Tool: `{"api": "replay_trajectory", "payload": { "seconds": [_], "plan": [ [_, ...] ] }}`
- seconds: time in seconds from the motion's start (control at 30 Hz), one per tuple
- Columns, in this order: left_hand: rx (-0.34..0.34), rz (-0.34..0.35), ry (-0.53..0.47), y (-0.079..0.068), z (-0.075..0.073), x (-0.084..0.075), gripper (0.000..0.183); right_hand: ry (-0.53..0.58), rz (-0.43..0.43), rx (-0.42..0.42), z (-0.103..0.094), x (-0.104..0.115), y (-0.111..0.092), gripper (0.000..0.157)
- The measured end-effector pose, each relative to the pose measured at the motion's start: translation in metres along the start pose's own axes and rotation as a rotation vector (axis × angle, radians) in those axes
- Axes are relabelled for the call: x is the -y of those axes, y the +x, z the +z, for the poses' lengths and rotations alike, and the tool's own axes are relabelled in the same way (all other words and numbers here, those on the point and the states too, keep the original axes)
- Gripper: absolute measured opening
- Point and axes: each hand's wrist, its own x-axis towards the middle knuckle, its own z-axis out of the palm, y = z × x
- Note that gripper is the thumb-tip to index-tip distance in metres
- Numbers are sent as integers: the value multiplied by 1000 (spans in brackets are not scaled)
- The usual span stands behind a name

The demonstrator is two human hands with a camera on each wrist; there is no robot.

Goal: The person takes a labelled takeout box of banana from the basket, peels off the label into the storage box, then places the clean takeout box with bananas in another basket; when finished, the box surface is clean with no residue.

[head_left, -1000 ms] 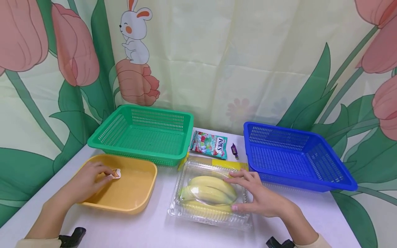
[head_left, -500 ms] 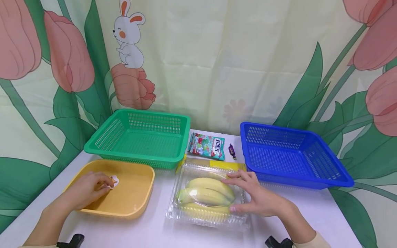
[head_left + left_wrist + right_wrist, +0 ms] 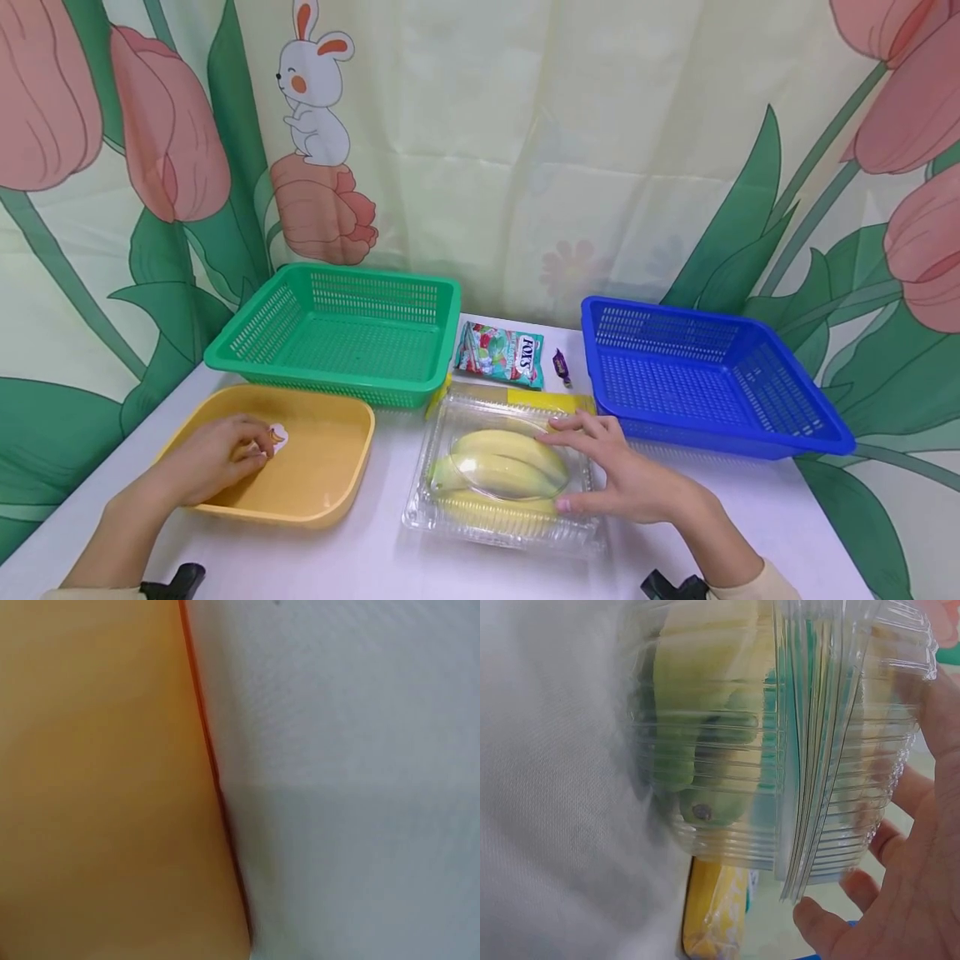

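Over the yellow-orange tray (image 3: 322, 467), my left hand (image 3: 217, 457) pinches a small white piece with orange markings (image 3: 279, 435); the fingers hide part of it, and its kind is unclear. A clear plastic clamshell box (image 3: 420, 508) with several yellow bananas (image 3: 502, 467) lies in front. My right hand (image 3: 630, 475) rests on the right side of its lid with fingers spread. From the right wrist view, greenish banana ends (image 3: 712, 802) show through the ribbed plastic, with fingers (image 3: 907, 795) along the lid. In the left wrist view only tray wall and table show, no hand.
A green basket (image 3: 360, 392) stands behind the tray and a blue basket (image 3: 750, 437) at the right. Between them lie a teal Fox's candy bag (image 3: 498, 354) and a purple wrapped candy (image 3: 561, 367). A yellow packet (image 3: 547, 398) lies behind the box.
The head view has shifted slightly. My left hand keeps its pinch on the small white piece, which has turned a little in the fingers. The right hand stays on the box.
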Motion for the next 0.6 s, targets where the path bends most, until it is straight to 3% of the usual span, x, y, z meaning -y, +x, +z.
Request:
{"api": "replay_trajectory", "payload": {
  "seconds": [0.6],
  "plan": [
    [27,4,3,-1,-3,-2,18,5,-18,19,-4,-1,3,70]
  ]
}}
